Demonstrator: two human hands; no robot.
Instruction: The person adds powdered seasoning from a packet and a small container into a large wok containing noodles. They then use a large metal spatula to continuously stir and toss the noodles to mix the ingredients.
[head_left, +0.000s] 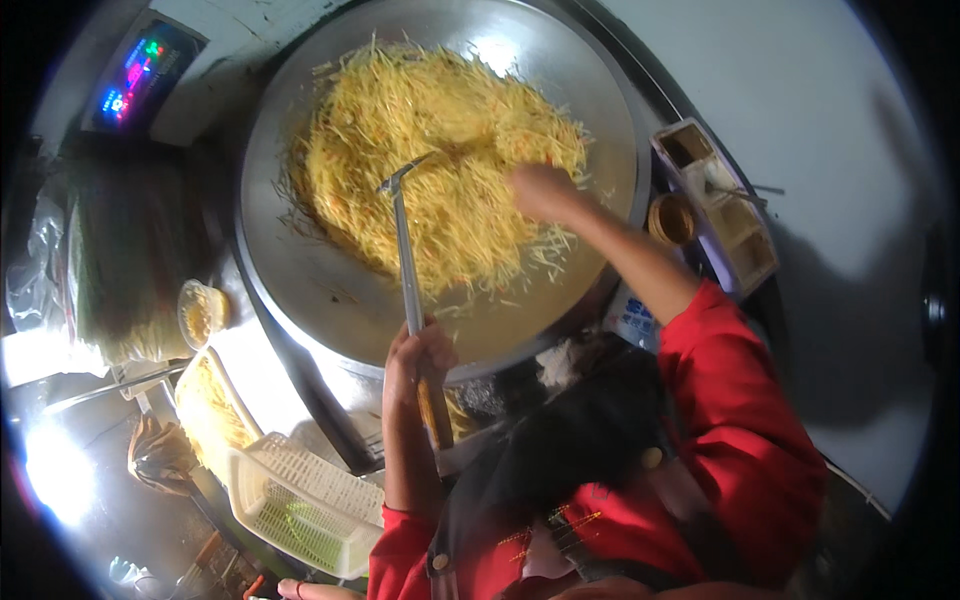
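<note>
A wide metal wok (285, 195) holds a large heap of pale yellow shreds (420, 112), probably shredded potato, with orange bits mixed in. My left hand (418, 354) grips the long handle of a metal wok spatula (406, 247) near the wok's front rim. The spatula's head lies at the middle of the heap, and its wooden handle end (429, 409) sticks out below my hand. Over the right side of the heap is my right hand (544, 193), blurred, with its fingers bent downward. Whether it holds any shreds cannot be told.
A divided seasoning box (720, 206) and a round container (671, 220) flank the wok's right. On the left are a lit control panel (135, 75), a plastic tub (201, 313), a basket of yellow shreds (214, 412) and a white basket (300, 487). Another person's hand (292, 589) shows below.
</note>
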